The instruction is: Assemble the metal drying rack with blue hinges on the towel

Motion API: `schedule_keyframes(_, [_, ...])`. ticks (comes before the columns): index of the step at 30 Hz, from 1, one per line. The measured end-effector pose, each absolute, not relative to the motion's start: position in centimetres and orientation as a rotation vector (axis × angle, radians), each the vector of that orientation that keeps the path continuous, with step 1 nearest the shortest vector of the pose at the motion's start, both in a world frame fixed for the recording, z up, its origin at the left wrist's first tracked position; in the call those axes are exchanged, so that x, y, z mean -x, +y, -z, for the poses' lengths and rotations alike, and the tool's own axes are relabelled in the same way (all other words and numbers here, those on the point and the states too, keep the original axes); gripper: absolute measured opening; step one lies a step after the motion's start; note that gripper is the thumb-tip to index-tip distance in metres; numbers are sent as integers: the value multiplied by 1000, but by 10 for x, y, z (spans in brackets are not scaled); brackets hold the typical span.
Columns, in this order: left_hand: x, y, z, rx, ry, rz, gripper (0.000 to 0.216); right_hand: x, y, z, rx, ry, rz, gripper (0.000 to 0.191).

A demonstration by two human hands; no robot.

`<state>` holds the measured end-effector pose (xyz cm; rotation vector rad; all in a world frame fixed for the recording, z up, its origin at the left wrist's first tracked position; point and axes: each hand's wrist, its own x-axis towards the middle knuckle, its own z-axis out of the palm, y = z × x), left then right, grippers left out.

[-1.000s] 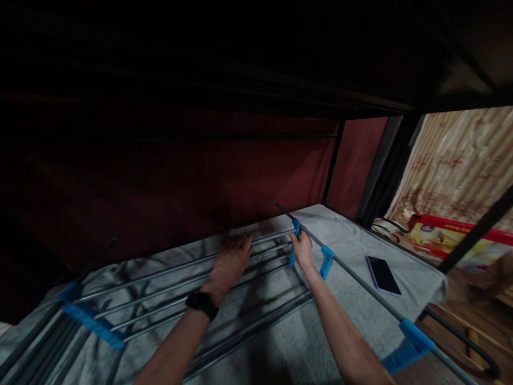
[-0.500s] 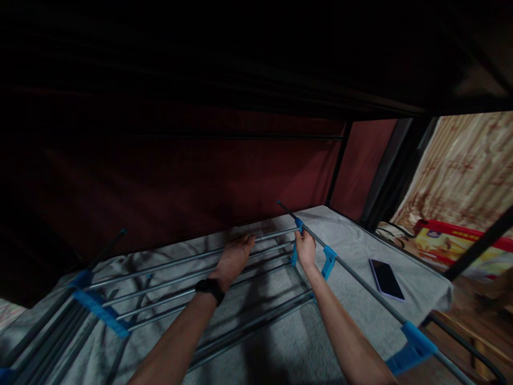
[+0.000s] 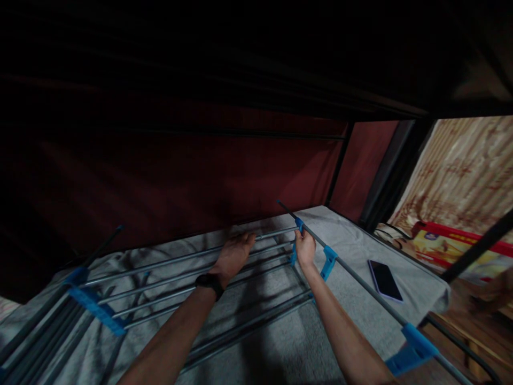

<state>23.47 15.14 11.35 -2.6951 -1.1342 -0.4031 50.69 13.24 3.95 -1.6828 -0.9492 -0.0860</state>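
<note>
A rack frame of grey metal tubes [image 3: 156, 264] with blue plastic brackets lies across a grey cloth. My left hand [image 3: 234, 254], with a black band on the wrist, is closed over the farthest cross tube, near a joint in it. My right hand [image 3: 305, 249] grips the blue connector [image 3: 298, 224] where that tube meets the long side tube [image 3: 364, 283]; its fingers partly hide the joint. Another blue bracket [image 3: 329, 259] sits just right of this hand. The left ends of the cross tubes enter a long blue bracket [image 3: 96, 305].
More grey tubes [image 3: 52, 337] lie bundled at lower left. A phone [image 3: 385, 280] rests on the grey cloth [image 3: 348, 326] at right. Dark metal posts [image 3: 339, 166] and a low dark overhead surface enclose the space. Beyond the right edge is a red and yellow box [image 3: 449, 248].
The rack's left end has shifted slightly left, along with a slight change of view. Both hands keep nearly the same places on the frame.
</note>
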Motion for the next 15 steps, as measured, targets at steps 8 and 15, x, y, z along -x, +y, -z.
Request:
schedule_keyframes(8, [-234, 149, -120, 2705, -1132, 289, 45, -505, 131, -42, 1693, -934, 84, 28])
schedule_keyframes(15, [-236, 146, -127, 2708, -1139, 287, 42, -504, 129, -46, 1705, -947, 74, 28])
